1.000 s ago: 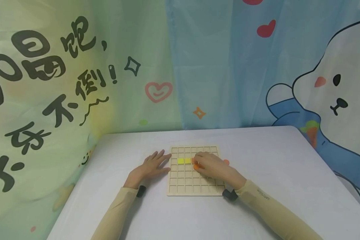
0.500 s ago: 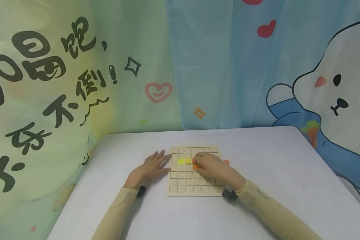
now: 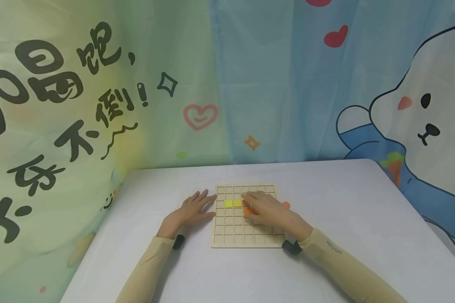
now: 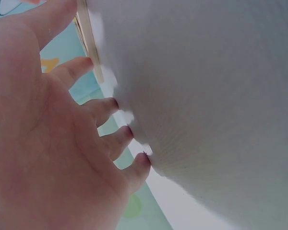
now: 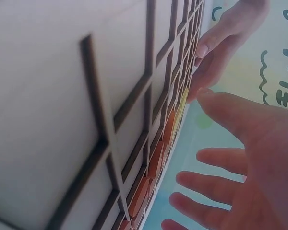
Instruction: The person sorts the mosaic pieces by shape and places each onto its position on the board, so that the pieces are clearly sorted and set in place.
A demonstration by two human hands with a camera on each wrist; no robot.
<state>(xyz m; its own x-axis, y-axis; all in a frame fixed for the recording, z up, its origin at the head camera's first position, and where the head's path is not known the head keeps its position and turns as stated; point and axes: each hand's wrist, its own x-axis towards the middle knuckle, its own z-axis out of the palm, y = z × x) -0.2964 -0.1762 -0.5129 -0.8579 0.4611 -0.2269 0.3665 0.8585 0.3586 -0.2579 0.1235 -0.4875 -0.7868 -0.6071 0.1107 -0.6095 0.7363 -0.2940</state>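
A light wooden grid board (image 3: 227,240) lies on the white table. Along its left edge rests my left hand (image 3: 191,210), fingers spread; in the left wrist view its thumb and index finger meet the board's side (image 4: 90,40). My right hand (image 3: 268,209) hovers over the board's right half with extended fingers and holds nothing. Two yellow square tiles (image 3: 233,203) sit in one row of cells. Beside them an orange piece (image 3: 247,211) shows at the right fingertips. Several orange pieces (image 5: 156,159) stand in cells in the right wrist view, partly hidden from the head by the hand.
An orange round piece (image 3: 286,205) shows just past the right hand, near the board's right edge. White tabletop (image 3: 345,210) surrounds the board. A printed curtain (image 3: 261,84) hangs behind the table.
The right hand's fingers have straightened and come away from the orange piece they were on. The left hand and the board stay put.
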